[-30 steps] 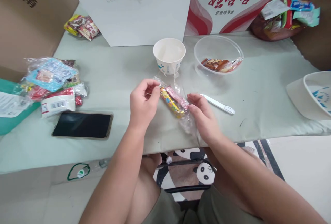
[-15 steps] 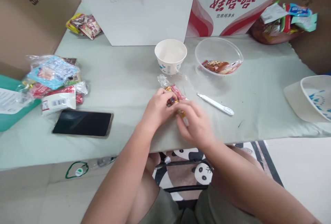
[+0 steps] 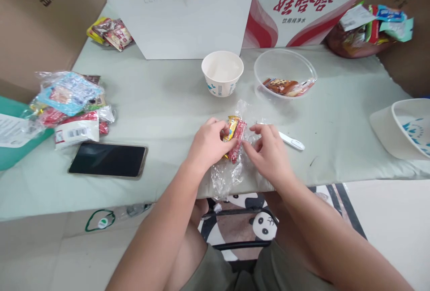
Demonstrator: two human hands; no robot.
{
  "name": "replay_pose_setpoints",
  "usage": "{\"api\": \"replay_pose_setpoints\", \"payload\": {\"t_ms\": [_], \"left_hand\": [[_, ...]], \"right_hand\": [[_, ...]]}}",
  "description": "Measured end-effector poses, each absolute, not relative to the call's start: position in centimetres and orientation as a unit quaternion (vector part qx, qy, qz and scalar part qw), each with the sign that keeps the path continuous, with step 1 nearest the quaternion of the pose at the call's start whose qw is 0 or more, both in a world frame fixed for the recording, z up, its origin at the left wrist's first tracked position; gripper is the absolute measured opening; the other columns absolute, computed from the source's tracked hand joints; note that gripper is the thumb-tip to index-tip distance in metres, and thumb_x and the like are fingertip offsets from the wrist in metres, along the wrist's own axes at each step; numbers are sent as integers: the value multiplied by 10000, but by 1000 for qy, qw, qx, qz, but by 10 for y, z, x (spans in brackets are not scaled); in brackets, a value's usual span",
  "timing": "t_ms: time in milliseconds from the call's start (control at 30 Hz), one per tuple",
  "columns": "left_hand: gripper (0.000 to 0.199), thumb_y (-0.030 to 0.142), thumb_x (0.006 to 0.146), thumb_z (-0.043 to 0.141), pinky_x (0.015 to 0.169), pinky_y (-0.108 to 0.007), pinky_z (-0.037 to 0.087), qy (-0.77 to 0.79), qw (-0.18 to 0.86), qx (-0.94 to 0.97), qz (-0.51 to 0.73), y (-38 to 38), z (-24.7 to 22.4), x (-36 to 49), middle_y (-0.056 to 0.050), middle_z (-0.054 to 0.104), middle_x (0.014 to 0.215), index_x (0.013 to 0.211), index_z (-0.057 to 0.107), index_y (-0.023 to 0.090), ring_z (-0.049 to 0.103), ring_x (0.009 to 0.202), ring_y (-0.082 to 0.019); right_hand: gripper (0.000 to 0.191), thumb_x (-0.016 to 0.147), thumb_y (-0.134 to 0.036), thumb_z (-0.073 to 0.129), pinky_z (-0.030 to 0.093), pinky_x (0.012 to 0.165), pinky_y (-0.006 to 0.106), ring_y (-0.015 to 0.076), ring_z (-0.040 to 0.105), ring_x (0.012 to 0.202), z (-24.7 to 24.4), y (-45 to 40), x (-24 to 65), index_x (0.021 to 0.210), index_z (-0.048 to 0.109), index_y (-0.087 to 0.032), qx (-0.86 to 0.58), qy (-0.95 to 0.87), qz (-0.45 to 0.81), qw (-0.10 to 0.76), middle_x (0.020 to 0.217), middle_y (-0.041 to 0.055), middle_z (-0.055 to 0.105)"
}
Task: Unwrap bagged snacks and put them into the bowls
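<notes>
Pressing a pair of slim wrapped snacks near the front of the counter point(image 3: 161, 102), the two hands are apart from each other, just a small gap between them. The left hand point(image 3: 208, 141) is clamped on the yellow snack stick point(image 3: 232, 125), fingertips along its outer side and thumb across toward the red snack stick point(image 3: 239, 136), which lies against it. The right hand point(image 3: 268, 154) is just beside them, thumb and fingers curved with a gap between; whether it grips any of the crinkled film there, I cannot tell. More clear film point(image 3: 225, 178) spreads to six o'clock of the sticks, at the counter's front edge.

Around the sticks, a white paper bowl point(image 3: 217, 78) stands upright near twelve o'clock, and a clear plastic bowl point(image 3: 285, 63) holding a brown packet point(image 3: 279, 86) is between one and two. At three, a slim white tool point(image 3: 293, 141) is partly hidden by the right hand, with a white container point(image 3: 386, 129) well beyond it. A phone point(image 3: 107, 160), screen dark, lies between eight and nine; a pile of snack packets point(image 3: 75, 109) sits just above it, toward nine. A white box point(image 3: 188, 13) stands at eleven, a red-and-white carton point(image 3: 292, 8) at one.
</notes>
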State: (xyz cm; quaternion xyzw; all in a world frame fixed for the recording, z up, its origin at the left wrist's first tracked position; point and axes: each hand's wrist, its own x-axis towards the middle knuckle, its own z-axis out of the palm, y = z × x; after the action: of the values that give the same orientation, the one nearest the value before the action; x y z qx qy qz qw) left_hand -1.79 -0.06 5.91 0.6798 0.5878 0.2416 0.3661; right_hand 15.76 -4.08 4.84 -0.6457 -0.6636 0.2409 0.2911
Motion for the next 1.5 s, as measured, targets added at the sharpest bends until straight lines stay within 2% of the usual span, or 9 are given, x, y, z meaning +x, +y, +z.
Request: {"api": "replay_pose_setpoints", "payload": {"t_ms": [233,367,533,700,967,1100,1200,1300,1500], "left_hand": [[127,170,831,617,737,-339,503,581,379,673,258,2,59,-25,-27,618,904,706,605,191,600,705,-135],[138,190,842,618,746,-331,478,603,346,661,283,1,68,-28,-15,605,853,714,567,199,581,727,-141],[224,340,776,786,758,-336,457,561,348,714,232,-10,71,-21,-11,585,1023,852,611,221,610,866,-173],[98,219,855,644,731,-337,419,571,362,707,207,-11,65,-16,-18,578,997,764,614,203,558,761,-141],[130,243,798,590,624,-275,420,623,500,463,383,5,65,-36,24,554,664,697,512,214,536,635,-136],[126,266,756,628,679,-267,488,637,535,414,370,6,68,-39,-11,650,742,673,560,199,619,734,-156],[106,287,726,650,755,-290,545,584,637,354,357,4,75,-35,-54,738,910,739,601,194,687,877,-196],[119,241,689,631,791,-325,566,519,720,283,362,3,82,-33,-78,768,955,748,537,199,724,891,-217],[143,218,727,627,949,-369,536,379,826,238,342,1,81,-39,-132,792,1114,705,488,199,724,1119,-257]], "right_hand": [[312,910,-261,531,433,640,344,259,673,797,35,-46,167,1192,660,-223,-619,-735,197,195,847,53,721],[309,912,-242,526,448,652,342,233,662,741,37,-46,167,1187,664,-214,-619,-722,208,228,799,34,716],[221,918,-261,556,540,790,367,217,686,821,48,-46,172,1113,651,-220,-606,-695,140,361,837,38,707],[200,933,-232,545,574,819,366,199,705,826,51,-49,179,1113,634,-235,-589,-692,91,406,848,26,697],[237,890,-210,543,524,706,340,195,659,754,45,-46,200,1078,687,-226,-644,-688,63,328,837,33,676],[218,896,-185,499,522,807,396,239,669,885,61,-44,191,962,705,-213,-627,-697,-22,348,951,104,681],[222,919,-245,502,527,764,372,225,684,831,72,-42,170,1043,680,-198,-605,-710,79,351,940,101,705],[395,909,-382,532,510,692,383,243,675,746,71,-39,150,1222,615,-155,-640,-695,213,247,994,128,732],[750,855,-504,610,529,789,468,326,704,872,63,-35,146,1501,395,-190,-677,-603,357,223,1077,145,742]]}}
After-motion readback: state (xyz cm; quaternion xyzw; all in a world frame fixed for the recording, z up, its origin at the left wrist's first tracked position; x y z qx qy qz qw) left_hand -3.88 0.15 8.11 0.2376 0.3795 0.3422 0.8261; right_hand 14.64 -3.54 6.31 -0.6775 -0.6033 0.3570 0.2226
